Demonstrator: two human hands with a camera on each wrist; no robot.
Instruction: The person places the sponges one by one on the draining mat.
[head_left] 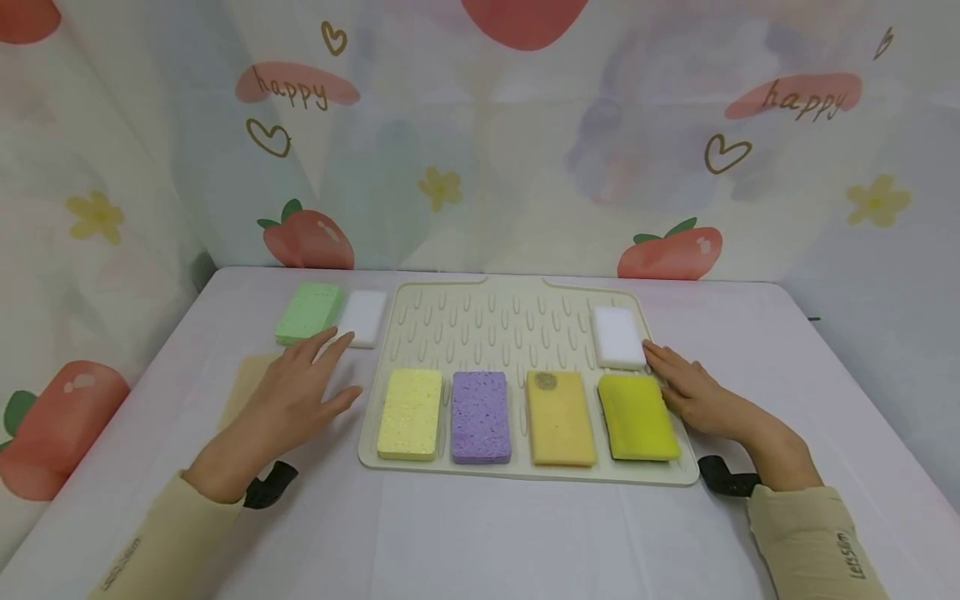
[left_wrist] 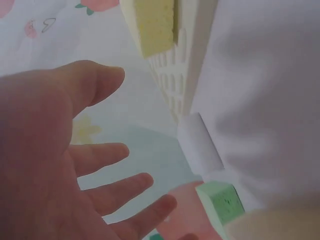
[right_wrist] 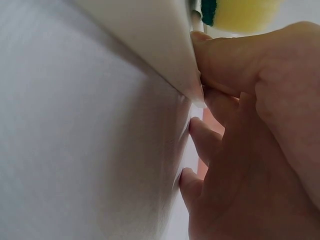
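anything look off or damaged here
Yes: the orange-tan sponge, third from left along the near edge of the mat, has a dark round patch near its far end, possibly a stain.

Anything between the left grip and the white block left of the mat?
Nothing visible: the left wrist view shows no object between the left grip and the white block. The green sponge sits on the block's left, not between.

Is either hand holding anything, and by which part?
Nothing looks held: left hand empty, right hand apparently only touching the mat at its right edge.
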